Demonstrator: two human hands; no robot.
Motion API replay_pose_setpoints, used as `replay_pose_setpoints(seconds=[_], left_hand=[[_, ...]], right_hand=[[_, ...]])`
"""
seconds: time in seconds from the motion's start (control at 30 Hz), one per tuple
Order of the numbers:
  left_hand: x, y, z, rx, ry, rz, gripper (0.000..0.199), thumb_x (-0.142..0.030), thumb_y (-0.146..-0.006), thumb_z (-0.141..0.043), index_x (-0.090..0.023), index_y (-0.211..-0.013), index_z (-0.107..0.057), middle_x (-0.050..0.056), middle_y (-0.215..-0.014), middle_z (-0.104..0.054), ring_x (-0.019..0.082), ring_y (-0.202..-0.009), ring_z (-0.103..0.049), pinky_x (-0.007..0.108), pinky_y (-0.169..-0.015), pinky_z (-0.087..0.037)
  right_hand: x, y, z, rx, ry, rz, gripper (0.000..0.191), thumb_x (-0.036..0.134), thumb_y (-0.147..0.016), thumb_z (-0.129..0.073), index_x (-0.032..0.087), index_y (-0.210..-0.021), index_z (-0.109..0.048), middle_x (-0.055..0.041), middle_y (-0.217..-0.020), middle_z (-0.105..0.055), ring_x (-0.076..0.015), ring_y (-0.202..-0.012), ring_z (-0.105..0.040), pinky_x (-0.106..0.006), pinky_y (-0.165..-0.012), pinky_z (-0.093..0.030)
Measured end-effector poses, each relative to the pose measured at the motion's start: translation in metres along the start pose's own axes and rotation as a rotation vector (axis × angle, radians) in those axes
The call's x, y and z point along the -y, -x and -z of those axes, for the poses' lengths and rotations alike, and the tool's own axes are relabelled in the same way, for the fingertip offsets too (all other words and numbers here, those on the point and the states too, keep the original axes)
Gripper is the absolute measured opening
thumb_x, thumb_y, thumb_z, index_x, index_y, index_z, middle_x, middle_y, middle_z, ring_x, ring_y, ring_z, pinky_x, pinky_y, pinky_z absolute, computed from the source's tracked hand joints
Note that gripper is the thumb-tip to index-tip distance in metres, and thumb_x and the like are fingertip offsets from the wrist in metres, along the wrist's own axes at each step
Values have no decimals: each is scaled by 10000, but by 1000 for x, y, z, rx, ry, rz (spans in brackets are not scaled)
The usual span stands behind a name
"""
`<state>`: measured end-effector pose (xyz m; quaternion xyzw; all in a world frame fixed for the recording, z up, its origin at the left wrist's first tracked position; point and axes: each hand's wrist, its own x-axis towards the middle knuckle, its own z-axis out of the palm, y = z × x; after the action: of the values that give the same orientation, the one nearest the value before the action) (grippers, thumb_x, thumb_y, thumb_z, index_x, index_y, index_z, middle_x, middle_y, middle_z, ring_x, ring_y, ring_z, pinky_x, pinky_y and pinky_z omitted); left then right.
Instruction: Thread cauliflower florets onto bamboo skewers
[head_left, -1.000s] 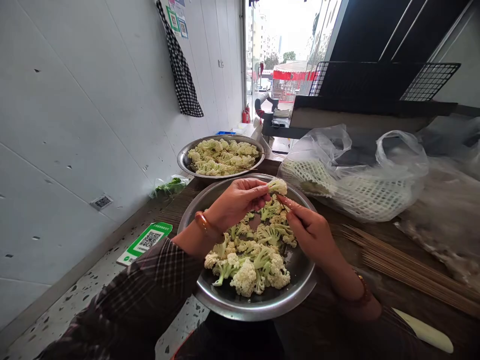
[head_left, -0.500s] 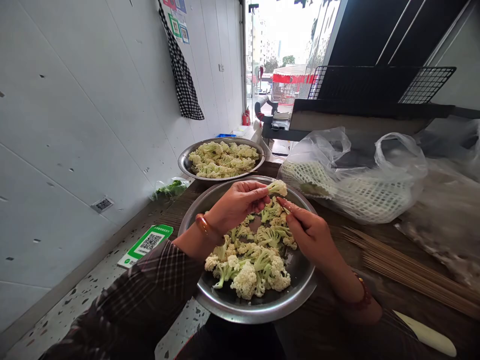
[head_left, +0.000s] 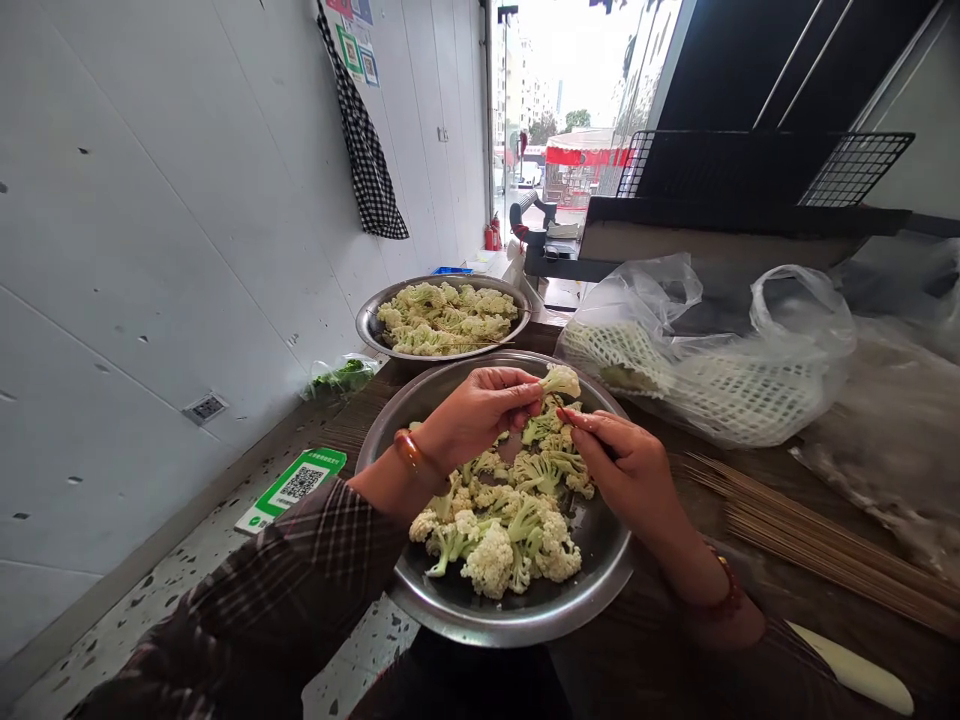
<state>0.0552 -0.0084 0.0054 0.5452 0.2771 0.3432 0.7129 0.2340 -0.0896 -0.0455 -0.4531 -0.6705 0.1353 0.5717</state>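
Over the near metal basin, my left hand (head_left: 491, 408) is closed, pinching a small cauliflower floret (head_left: 561, 380) by its stem. My right hand (head_left: 624, 465) is closed too, its thumb and forefinger pinching a thin skewer (head_left: 561, 408) whose visible end lies close beneath the floret; most of it is hidden by the fingers. Whether its tip is in the stem I cannot tell. Beneath both hands, the basin (head_left: 510, 632) holds many loose cauliflower florets (head_left: 491, 560).
Behind stands a second metal basin (head_left: 367, 328) of cauliflower with skewers. To the right lie plastic bags (head_left: 750, 400) with net-wrapped produce, a bundle of bamboo skewers (head_left: 817, 545) and a pale knife handle (head_left: 862, 672). A green QR-code sign (head_left: 296, 487) is at left.
My left hand and the floret have shifted slightly right. The right hand has moved a little down and right, with the skewer still pinched.
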Motion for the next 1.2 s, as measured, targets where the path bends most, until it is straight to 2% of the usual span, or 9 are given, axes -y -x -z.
replay_pose_setpoints(seconds=[0.27,0.4,0.5,0.67,0.77,0.9,1.03,1.13,1.2], left_hand=[[11,-3,-11,58,-112,-27,296,-364,-729,-831,-108,-787,-696,9,-654,-634,56,-540,-507,202,-517,-372],[6,-4,-4,4,-69,-57,295,-350,-723,-840,-118,-810,-679,8,-678,-654,51,-551,-520,182,-530,-387],[2,-4,2,-45,-12,-97,281,-326,-720,-846,-128,-810,-668,-4,-675,-646,46,-562,-525,165,-539,-394],[1,-6,1,-26,-74,-134,263,-345,-797,-795,-134,-756,-643,-10,-666,-615,40,-563,-506,163,-536,-392],[6,-7,-4,-11,-132,-184,280,-365,-812,-785,-146,-735,-628,-13,-671,-606,43,-569,-496,173,-537,-389],[15,-7,-11,58,-301,-207,307,-420,-844,-749,-153,-743,-636,-7,-672,-599,55,-569,-481,194,-530,-384],[17,-12,-8,73,-483,-230,316,-450,-926,-633,-156,-815,-659,0,-672,-592,71,-590,-508,207,-563,-415],[22,-21,4,11,-680,-267,261,-381,-956,-570,-149,-941,-690,27,-766,-645,91,-627,-553,230,-600,-450],[30,-28,14,-30,-936,-280,160,-264,-910,-602,-145,-921,-709,40,-803,-666,112,-664,-570,260,-660,-476]], right_hand=[[0,-3,-1,-50,2,-79,162,269,-901,-646,203,-832,-777,-50,-863,-793,-202,-783,-730,-314,-723,-574],[-1,-3,0,36,-78,-223,218,328,-884,-664,169,-946,-800,-39,-766,-771,-181,-665,-692,-292,-620,-545],[-1,-1,1,106,-89,-250,299,352,-906,-636,155,-1060,-802,-28,-693,-745,-162,-585,-654,-276,-553,-514],[1,1,2,33,-49,-153,247,306,-899,-650,198,-1040,-820,-70,-960,-810,-222,-833,-744,-329,-726,-585],[3,1,3,-7,-42,-137,221,277,-891,-656,200,-1010,-825,-66,-972,-812,-224,-854,-750,-335,-760,-590],[3,0,4,-30,-23,-141,205,258,-889,-641,196,-935,-831,-32,-783,-784,-195,-729,-717,-312,-699,-568],[-2,-1,4,-71,-55,-189,205,286,-877,-660,191,-945,-828,-24,-754,-750,-166,-669,-649,-289,-637,-519],[-9,-3,4,-149,-170,-309,261,338,-885,-661,177,-1021,-814,6,-646,-658,-124,-564,-537,-255,-532,-440],[-12,-4,4,-178,-269,-369,287,359,-885,-662,169,-1046,-805,28,-600,-590,-102,-528,-469,-232,-483,-380]])
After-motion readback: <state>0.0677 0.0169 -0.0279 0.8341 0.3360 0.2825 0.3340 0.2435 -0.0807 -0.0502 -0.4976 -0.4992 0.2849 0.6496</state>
